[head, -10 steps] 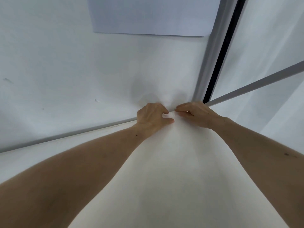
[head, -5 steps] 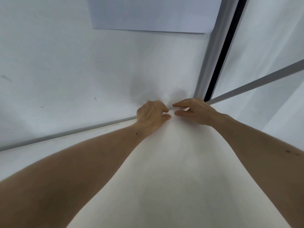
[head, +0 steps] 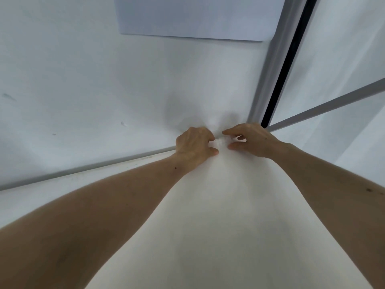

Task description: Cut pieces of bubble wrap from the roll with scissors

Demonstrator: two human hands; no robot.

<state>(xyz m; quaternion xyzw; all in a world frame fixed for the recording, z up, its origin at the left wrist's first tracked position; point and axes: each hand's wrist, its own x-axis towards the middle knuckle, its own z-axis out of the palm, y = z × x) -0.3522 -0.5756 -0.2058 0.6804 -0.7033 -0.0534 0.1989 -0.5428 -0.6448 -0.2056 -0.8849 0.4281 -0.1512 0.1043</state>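
Both hands reach to the far edge of the white tabletop (head: 208, 226), against the white wall panel (head: 104, 80) and its grey frame strip (head: 83, 170). Left hand (head: 194, 146) is curled, clamped on a small crinkled bit of bubble wrap (head: 221, 141); right hand (head: 253, 140) has thumb and forefinger parted just beside it, barely touching. No roll and no scissors show, and no cut pieces lie anywhere in view, so the cutting looks hardly begun
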